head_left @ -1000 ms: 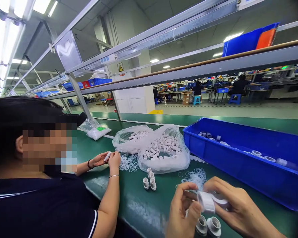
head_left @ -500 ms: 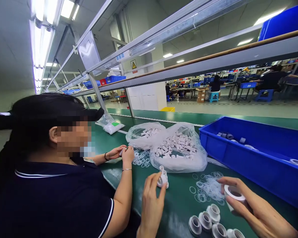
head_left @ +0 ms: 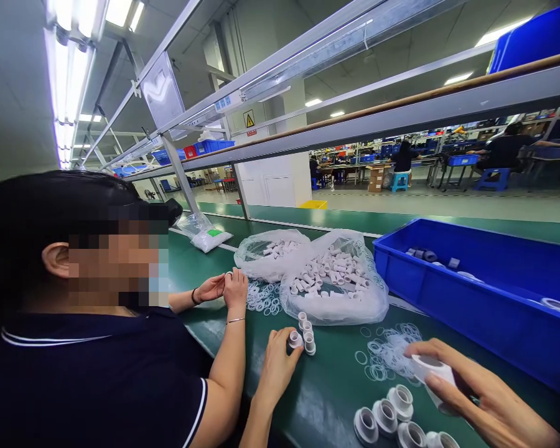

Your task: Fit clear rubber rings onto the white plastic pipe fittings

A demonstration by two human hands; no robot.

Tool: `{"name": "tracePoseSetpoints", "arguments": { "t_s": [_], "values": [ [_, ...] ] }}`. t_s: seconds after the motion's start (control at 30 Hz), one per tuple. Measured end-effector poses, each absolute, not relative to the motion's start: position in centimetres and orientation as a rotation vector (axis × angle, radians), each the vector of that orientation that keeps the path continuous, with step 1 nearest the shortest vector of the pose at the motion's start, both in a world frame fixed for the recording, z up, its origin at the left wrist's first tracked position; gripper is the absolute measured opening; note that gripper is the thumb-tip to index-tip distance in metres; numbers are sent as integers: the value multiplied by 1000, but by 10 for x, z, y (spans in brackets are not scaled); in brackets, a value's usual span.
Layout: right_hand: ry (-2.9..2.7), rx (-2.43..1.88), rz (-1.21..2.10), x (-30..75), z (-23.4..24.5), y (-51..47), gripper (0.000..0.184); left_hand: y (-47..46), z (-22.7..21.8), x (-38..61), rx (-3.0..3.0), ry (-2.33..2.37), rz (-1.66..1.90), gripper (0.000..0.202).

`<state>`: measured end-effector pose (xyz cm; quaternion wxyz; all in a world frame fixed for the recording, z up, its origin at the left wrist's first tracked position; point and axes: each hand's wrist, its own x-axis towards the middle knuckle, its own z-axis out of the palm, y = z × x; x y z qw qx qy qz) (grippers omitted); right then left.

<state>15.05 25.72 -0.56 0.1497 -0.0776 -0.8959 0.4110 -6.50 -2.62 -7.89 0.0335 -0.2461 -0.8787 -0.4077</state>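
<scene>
At a green assembly bench (head_left: 326, 386), the right hand (head_left: 476, 398) closes its fingers around a wide white fitting (head_left: 432, 372), gripped at the near right edge of the frame. Just left of that grip and slightly nearer, 4 flanged white fittings (head_left: 392, 417) stand in a cluster on the bench. Beyond the held fitting lies a scatter of clear rings (head_left: 387, 351). Further left, the left hand (head_left: 275, 367) pinches a small white connector (head_left: 295, 340) between thumb and fingertips, though how firmly it is held is hard to judge at this angle; 2 or 3 more small connectors (head_left: 307, 333) stand touching or just beside it. Past both grips, 2 clear bags of white parts (head_left: 336, 280) rest on the bench, with a blue bin (head_left: 476, 292) to the right of them. To the left, a co-worker's hands (head_left: 226, 287) meet over another pile of rings.
</scene>
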Motion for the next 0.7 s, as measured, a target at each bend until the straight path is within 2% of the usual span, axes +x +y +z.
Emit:
{"name": "tracePoseSetpoints", "arguments": {
  "t_s": [0.07, 0.17, 0.33, 0.47, 0.7],
  "values": [
    [-2621, -153, 1304, 149, -4, 261, 45, -31, -69, -76, -781, -2652, -1257, 23],
    [-2613, -102, 1376, 148, 4, 259, 43, -41, -40, -114, -845, -2564, -1272, 27],
    [-2613, -155, 1313, 146, 15, 239, 36, -47, -14, -170, -1156, -2433, -1389, 20],
    [-2656, -80, 1207, 147, 9, 233, 31, -41, -28, -145, -1516, -2433, -1689, 14],
    [-2722, 152, 993, 147, -5, 222, 20, -27, -12, -97, -1403, -2507, -1875, 15]
  ]
}}
